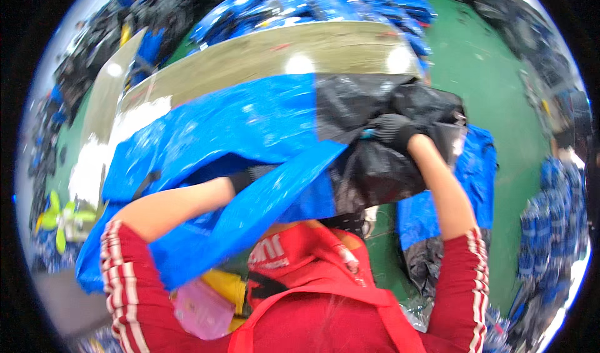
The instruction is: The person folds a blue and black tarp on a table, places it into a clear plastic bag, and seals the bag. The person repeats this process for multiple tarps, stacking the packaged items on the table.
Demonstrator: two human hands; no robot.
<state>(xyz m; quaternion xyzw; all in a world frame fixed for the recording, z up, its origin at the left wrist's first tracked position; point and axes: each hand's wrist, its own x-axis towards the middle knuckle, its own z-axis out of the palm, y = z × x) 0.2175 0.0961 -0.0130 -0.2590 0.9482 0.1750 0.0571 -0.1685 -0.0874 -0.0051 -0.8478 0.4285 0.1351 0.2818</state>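
Observation:
A large shiny plastic sheet or cover, blue (250,112) on its left part and black (350,97) on its right, is spread over the table in front of me. My right hand (394,131), in a dark glove, is closed over the crumpled black part. A small teal bit shows at its fingertips, too blurred to name. My left hand (244,179), also in a dark glove, reaches under a raised blue fold, which hides its fingers.
Beyond the sheet runs the pale tabletop (269,50). Blue bundles (312,6) are heaped behind it. Another blue and black piece (478,172) hangs at the right over the green floor (465,59). A green-bladed fan (61,218) stands at the left.

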